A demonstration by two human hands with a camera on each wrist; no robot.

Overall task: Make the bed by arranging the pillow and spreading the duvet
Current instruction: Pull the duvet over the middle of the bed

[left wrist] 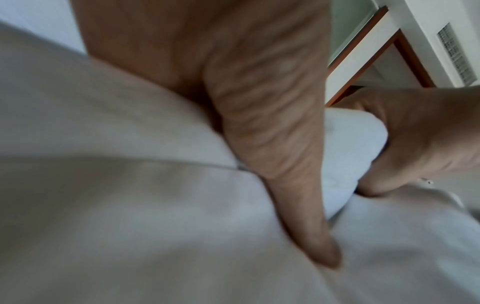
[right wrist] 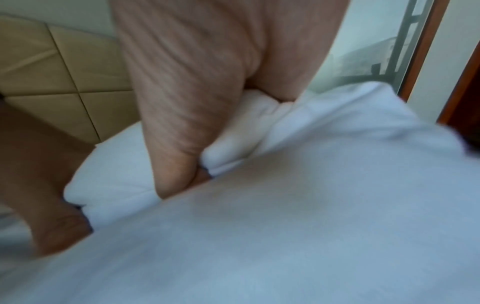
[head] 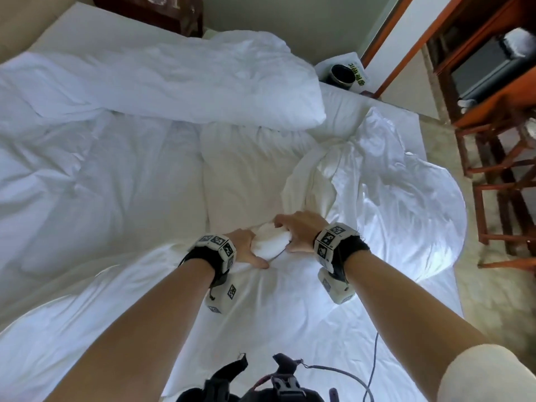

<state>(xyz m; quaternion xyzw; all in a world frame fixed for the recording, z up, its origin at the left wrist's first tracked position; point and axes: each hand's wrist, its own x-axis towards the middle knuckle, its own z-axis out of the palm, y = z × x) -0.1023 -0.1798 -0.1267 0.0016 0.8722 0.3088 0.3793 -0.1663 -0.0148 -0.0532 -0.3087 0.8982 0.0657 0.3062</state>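
Observation:
A white duvet lies crumpled across the bed, bunched and folded toward the right side. A large white pillow rests across the far end. At the bed's middle both hands meet on one thick bunch of the duvet. My left hand grips it from the left, thumb laid along the fabric, fingers hidden behind the bunch. My right hand curls over it from the right. In the left wrist view the bunch shows between the left thumb and the right hand. In the right wrist view my right hand pinches the padded fold.
A small white nightstand with a dark round container stands beyond the bed's far right corner. Wooden furniture lines the right wall across a strip of floor. A beige padded headboard is at the left. A cable hangs near my body.

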